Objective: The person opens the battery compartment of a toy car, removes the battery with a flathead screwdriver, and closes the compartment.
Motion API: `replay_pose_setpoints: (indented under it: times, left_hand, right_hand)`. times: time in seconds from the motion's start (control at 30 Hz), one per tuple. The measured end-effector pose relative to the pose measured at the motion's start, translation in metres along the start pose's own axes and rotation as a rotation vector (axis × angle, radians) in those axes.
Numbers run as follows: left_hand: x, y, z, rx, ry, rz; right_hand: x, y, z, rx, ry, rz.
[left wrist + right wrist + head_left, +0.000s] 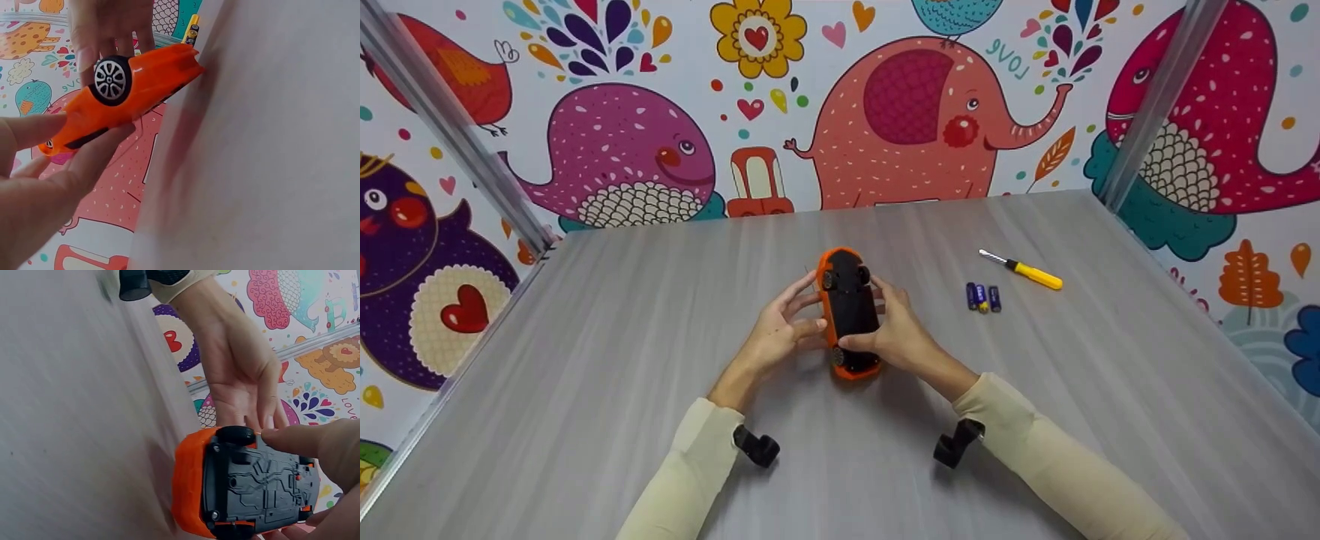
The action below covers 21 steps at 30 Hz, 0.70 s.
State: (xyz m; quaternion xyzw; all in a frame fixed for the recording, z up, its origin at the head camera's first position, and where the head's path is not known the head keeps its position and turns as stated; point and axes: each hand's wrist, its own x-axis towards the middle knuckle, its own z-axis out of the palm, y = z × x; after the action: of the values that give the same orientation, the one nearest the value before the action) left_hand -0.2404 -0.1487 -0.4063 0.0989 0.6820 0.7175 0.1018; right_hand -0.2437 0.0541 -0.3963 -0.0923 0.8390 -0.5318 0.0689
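Note:
An orange toy car (851,315) is held between both hands above the table, its black underside turned up toward the head view. My left hand (776,326) grips one long side, thumb and fingers on the orange body (107,112). On the opposite side my right hand (904,330) holds it, with the thumb laid over the underside near a wheel. In the right wrist view the moulded black base (261,484) shows with screws near its end. A thin wire-like strand hangs by the car in the left wrist view.
Several small batteries (983,298) stand or lie together on the table (660,337), right of the car. Behind them lies a screwdriver (1024,271) with a yellow and black handle. Printed walls (772,112) enclose the table's back and sides.

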Motion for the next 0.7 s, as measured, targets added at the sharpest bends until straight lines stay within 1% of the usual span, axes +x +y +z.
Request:
replay_pose_setpoints:
  times: [0.1,0.23,0.47,0.57,0.7]
  left_hand:
    - [-0.001,0.002,0.001,0.012,-0.015,0.012]
    - [-0.002,0.005,0.002,0.032,-0.022,0.012]
    - [-0.003,0.008,0.005,0.016,-0.001,-0.011]
    - [-0.004,0.010,0.006,0.017,0.002,-0.009]
    - [-0.006,0.012,0.007,0.010,0.021,-0.014]
  right_hand:
    - [-0.001,0.000,0.001,-0.013,0.009,-0.001]
    - [-0.002,0.000,0.002,-0.010,0.016,-0.006]
    - [-0.005,0.000,0.003,-0.007,0.048,-0.019]
    - [-0.006,-0.001,0.004,-0.010,0.066,-0.027]
    - [-0.006,-0.001,0.004,-0.008,0.083,-0.042]
